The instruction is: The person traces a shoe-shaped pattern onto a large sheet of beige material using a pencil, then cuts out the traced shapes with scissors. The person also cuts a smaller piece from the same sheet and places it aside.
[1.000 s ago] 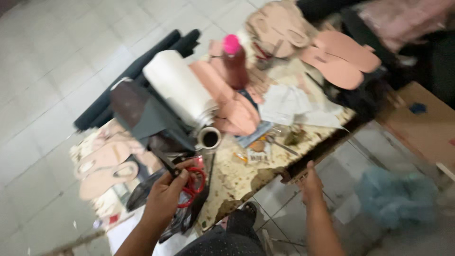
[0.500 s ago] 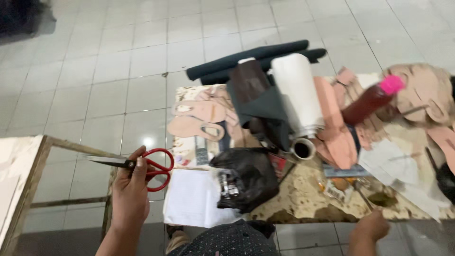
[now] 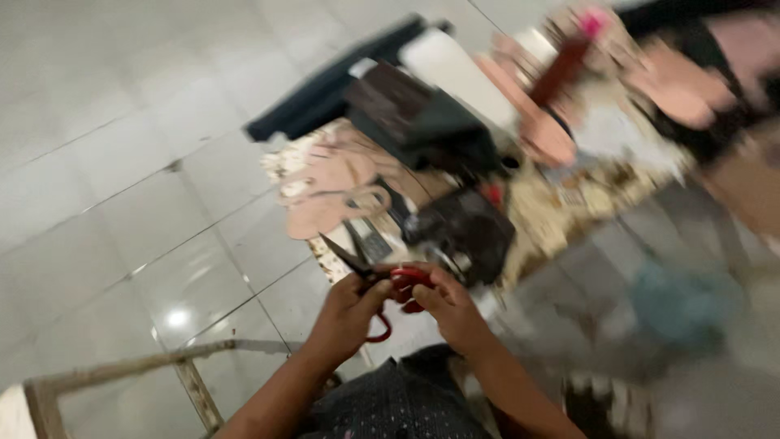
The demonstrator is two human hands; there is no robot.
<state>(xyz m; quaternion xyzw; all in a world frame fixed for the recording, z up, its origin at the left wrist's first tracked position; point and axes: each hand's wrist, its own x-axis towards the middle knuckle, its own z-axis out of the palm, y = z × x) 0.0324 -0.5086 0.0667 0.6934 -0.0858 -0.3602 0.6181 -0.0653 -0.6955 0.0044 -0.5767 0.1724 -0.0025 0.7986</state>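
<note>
Head view gives me a blurred, tilted look down at a grey tiled floor (image 3: 122, 187), which fills most of the left side. Next in size is the low worktable (image 3: 561, 203), its mottled top crowded with material. On it I see a white roll (image 3: 459, 73) lying beside dark rolls (image 3: 325, 93) that stick out past the far edge, a dark folded piece (image 3: 422, 122) against them, pink sole-shaped cutouts (image 3: 333, 191) near the left edge, and a crumpled black bag (image 3: 463, 232) at the near edge. A bottle with a pink cap (image 3: 569, 61) stands further right, too smeared for detail. At lower left a pale wooden frame (image 3: 122, 370) sits on the floor. Close to me, just off the table's near corner, my left hand (image 3: 345, 317) is closed around the red handles of the scissors (image 3: 382, 280), dark blades pointing up-left. My right hand (image 3: 451, 309) pinches the same handles from the other side, fingers curled, touching the left.
</note>
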